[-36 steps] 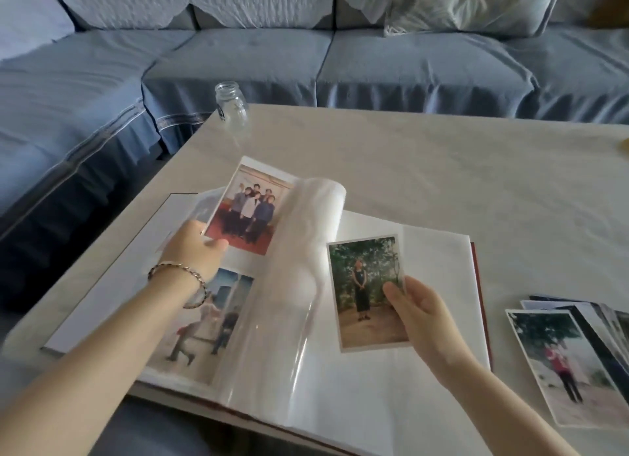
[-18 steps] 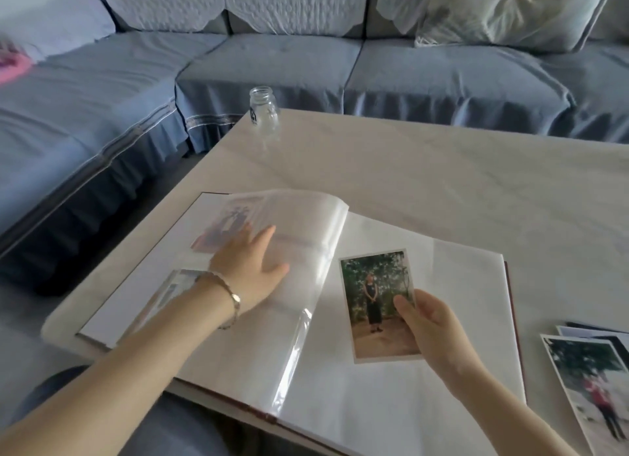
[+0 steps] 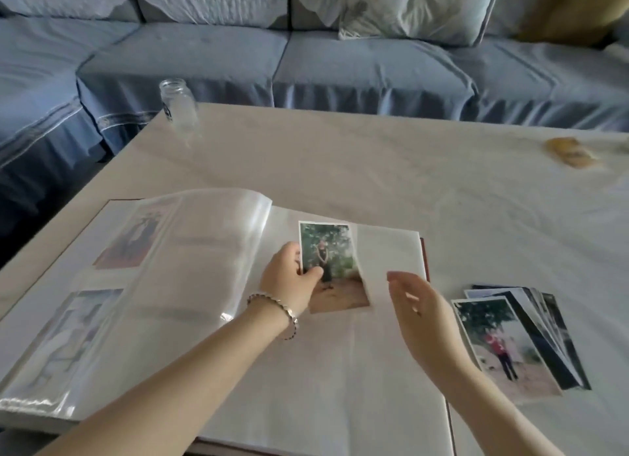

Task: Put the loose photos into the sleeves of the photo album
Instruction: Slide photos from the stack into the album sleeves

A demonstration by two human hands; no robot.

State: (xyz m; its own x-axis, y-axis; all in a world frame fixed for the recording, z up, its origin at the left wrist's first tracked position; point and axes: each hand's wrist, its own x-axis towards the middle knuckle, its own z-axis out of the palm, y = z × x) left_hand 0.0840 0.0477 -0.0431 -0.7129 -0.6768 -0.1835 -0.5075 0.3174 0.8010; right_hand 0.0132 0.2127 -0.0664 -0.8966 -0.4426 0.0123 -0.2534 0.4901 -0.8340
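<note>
While the photo album [image 3: 340,370] lay open on the tabletop [image 3: 374,170], two sleeved photos [image 3: 132,241] showed through its left leaf. My left hand [image 3: 292,278] pinched one loose photo [image 3: 332,251] by its edge over the blank right page. My right hand [image 3: 418,309] hovered just beside it, fingers relaxed, holding nothing. I judged the loading step in hand: next, find a sleeve mouth and slide it in. One fanned pile of photos [image 3: 503,353] lay at right, too overlapped to count.
</note>
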